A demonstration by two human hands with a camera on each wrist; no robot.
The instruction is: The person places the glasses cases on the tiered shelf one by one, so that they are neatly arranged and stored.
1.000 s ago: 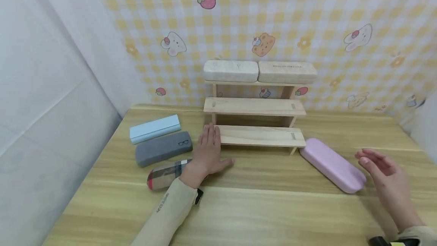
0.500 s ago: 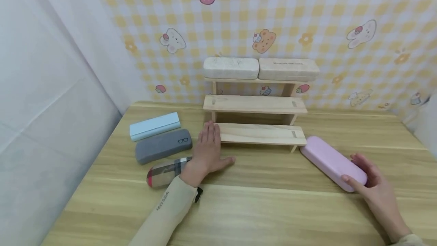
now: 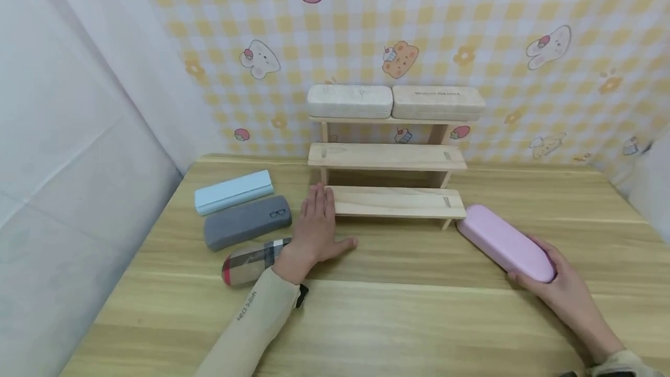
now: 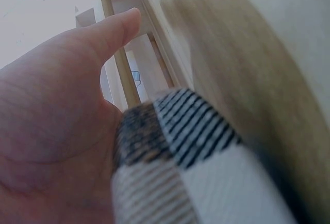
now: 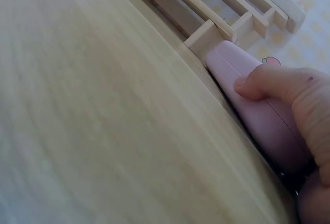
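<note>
1. The right hand (image 3: 567, 295) had its fingers and thumb curled round the near end of a long, rounded, smooth lilac case (image 3: 499, 240), parted only as wide as the case; the thumb pressed one long side, the fingers the other.
2. From those fingers the case ran forward and leftward, low over a wood-grain tabletop (image 3: 398, 330). Whether its underside touched the top could not be told. Its far end was right by the front leg of a pale wooden three-tier stand (image 3: 398, 201); contact there was unclear.
3. The left hand (image 3: 311, 237) held nothing: its fingers were straight and close together, the thumb stretched well out to the right. Its fingertips lay at the left end of the stand's lowest tier.
4. Beyond and above the left fingertips, on the top tier, a white oblong case (image 3: 349, 102) and a beige oblong case with dark lettering (image 3: 438, 103) sat end to end.
5. To the left of the left fingers lay a grey oblong case with a glasses drawing (image 3: 248, 223), with a light-blue straight-edged case (image 3: 234, 192) just behind it.
6. Nearer the person than the left fingers, a tan, black and white plaid case with a red end (image 3: 246, 263) was partly hidden by the wrist.
</note>
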